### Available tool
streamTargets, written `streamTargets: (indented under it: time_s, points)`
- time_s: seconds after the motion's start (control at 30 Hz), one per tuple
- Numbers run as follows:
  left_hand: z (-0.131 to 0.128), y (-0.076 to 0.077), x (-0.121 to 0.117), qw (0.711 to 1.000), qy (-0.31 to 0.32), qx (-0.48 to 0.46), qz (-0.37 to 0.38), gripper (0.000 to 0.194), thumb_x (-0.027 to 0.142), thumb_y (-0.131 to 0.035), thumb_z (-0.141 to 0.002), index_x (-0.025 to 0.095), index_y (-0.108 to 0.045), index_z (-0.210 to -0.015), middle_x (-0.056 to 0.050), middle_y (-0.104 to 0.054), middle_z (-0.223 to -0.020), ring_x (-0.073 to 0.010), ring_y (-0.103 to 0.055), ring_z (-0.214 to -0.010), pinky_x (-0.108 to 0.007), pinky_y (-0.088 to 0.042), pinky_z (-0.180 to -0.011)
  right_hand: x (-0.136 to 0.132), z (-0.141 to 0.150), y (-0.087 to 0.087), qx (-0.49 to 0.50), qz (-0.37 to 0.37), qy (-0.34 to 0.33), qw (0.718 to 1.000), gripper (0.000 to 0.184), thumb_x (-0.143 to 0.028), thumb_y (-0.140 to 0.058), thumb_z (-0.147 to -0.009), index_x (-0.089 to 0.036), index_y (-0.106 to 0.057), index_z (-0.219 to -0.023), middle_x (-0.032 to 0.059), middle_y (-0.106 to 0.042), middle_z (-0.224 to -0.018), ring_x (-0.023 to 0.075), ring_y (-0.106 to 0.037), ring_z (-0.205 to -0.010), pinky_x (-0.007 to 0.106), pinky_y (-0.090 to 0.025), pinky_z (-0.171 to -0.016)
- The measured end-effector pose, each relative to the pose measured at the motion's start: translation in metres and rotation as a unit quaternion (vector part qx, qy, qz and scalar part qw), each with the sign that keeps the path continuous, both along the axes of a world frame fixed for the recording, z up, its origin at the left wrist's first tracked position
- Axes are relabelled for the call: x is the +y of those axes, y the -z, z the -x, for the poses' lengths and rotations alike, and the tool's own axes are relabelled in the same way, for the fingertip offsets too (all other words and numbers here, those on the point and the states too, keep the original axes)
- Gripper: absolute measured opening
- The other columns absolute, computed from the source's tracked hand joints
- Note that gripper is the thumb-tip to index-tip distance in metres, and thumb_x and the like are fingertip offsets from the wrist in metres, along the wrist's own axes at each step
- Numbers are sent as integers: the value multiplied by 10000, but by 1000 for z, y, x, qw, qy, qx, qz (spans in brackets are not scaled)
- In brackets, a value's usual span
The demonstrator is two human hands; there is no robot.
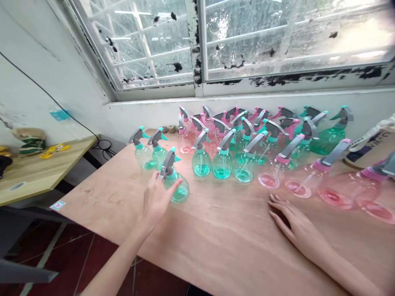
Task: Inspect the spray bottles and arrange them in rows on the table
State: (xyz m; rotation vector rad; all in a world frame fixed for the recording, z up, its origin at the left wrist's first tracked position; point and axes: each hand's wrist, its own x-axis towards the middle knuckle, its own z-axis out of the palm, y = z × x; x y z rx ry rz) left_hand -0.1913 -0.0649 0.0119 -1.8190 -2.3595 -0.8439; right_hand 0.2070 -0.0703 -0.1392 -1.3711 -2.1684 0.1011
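My left hand (pixel 156 201) is closed round the near side of a green see-through spray bottle (pixel 180 190) with a grey and turquoise trigger head. This bottle stands upright at the left part of the table, in front of two more green spray bottles (pixel 143 155). My right hand (pixel 298 230) lies palm down with its fingers stretched out on the wood, holding nothing. Just beyond its fingertips stands a pink spray bottle (pixel 271 174). Between my hands, farther back, a row of green spray bottles (pixel 222 164) stands upright.
Several pink and green bottles crowd the back of the wooden table (pixel 216 230) below the window (pixel 277 37). A large printed container (pixel 367 144) stands at the right. To the left is another table (pixel 70 158) with yellow pieces (pixel 55 150); a black cable (pixel 105 148) hangs beside it.
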Motion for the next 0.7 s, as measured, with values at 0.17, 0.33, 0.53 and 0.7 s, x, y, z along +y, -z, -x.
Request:
streamTargets:
  time_s: [0.17, 0.33, 0.53, 0.7]
  points:
    - [-47, 9, -27, 987, 159, -4, -23, 315, 506, -644, -858, 231, -628, -1011, -19, -641, -964, -218, -667, -863, -316, -529, -737, 0, 6, -12, 1, -2, -5, 1000, 351, -382, -404, -992, -179, -602, -1198, 156, -629, -1348, 317, -554, -1291, 568, -429, -1093]
    - [-121, 14, -24, 933, 354, -41, -45, 298, 483, -696, -832, 218, -590, -920, -30, -616, -891, -230, -632, -842, -377, -529, -774, -1, 7, -27, 1, 6, -15, 1000, 315, -325, -435, -988, -172, -586, -1218, 165, -616, -1363, 302, -536, -1311, 563, -429, -1095]
    - [-168, 22, -5, 899, 428, -70, -52, 347, 491, -704, -827, 201, -585, -977, -59, -619, -950, -255, -610, -925, -432, -504, -854, -1, 3, -36, 7, 25, -30, 999, 334, -322, -463, -982, -190, -570, -1270, 154, -591, -1395, 302, -507, -1337, 558, -432, -1093]
    - [-165, 19, 1, 891, 436, -125, 28, 583, 543, -731, -779, 218, -545, -1227, -120, -617, -1142, -319, -577, -1109, -515, -473, -955, -1, 0, -36, 10, 30, -36, 999, 343, -329, -472, -984, -199, -551, -1291, 141, -582, -1409, 299, -495, -1347, 560, -423, -1102]
